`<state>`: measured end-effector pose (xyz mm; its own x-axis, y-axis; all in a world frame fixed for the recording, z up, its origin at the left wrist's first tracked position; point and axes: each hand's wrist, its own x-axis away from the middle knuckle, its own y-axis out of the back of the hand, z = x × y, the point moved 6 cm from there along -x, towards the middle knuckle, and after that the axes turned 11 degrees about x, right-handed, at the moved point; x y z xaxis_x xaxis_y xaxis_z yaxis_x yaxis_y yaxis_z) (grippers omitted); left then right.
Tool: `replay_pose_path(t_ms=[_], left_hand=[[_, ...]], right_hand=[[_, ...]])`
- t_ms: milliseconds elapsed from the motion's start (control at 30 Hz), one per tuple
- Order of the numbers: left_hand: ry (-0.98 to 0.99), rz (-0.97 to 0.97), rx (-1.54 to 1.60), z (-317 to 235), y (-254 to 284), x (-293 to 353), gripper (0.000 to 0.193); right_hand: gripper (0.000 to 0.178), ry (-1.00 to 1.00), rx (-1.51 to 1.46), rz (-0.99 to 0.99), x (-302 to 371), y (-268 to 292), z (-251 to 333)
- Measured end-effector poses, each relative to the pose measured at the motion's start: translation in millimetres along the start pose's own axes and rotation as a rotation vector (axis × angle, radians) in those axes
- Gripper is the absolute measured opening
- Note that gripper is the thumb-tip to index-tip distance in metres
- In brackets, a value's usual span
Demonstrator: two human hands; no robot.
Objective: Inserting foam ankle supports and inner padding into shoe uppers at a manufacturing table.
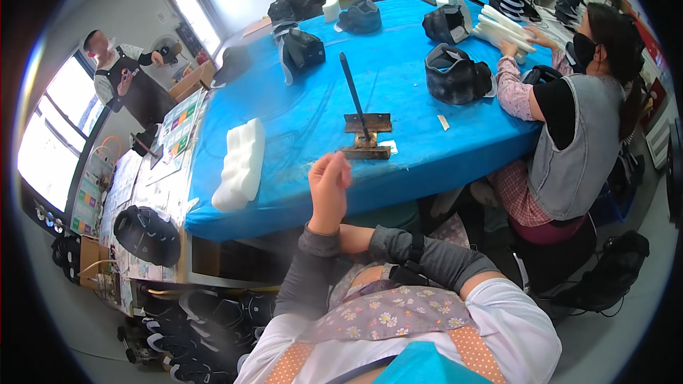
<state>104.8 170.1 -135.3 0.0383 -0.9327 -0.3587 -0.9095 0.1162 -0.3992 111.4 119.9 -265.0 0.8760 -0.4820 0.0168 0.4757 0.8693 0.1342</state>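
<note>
My left hand (329,188) is raised in front of the table's near edge, its fingers curled closed with nothing visible in them. Crossing behind the left wrist is my right hand (353,239); its fingers are hidden at the dark grey sleeve cuff (319,241). Just beyond the left hand, a rusty metal stand (367,122) with a tilted dark rod (351,89) sits on the blue-covered table (306,146). A small white scrap (388,146) lies beside its base. To the left rests a white moulded foam piece (240,163).
Dark shoe uppers (455,75) (302,53) stand across the table. At right, a seated co-worker (576,114) handles white foam strips (501,30). Two people sit at the far side; another stands at left. A side table (139,178) and a black cap-like item (147,235) are at left.
</note>
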Motion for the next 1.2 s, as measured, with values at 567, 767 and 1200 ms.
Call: replay_pose_path(t_ms=[567, 767, 1200], left_hand=[[0.293, -0.116, 0.653, 16.9, -2.2, 3.3, 0.030], [0.462, -0.159, 0.855, 26.7, -13.4, 14.0, 0.030], [-0.085, -0.347, 0.226, -3.0, 43.4, -40.1, 0.028]], right_hand=[[0.011, 0.269, 0.189, -0.015, -17.0, 8.5, -14.6], [0.010, 0.306, 0.154, -0.156, -19.1, 16.6, -11.1], [0.023, -0.123, -0.016, -0.034, 20.5, 28.6, 20.6]])
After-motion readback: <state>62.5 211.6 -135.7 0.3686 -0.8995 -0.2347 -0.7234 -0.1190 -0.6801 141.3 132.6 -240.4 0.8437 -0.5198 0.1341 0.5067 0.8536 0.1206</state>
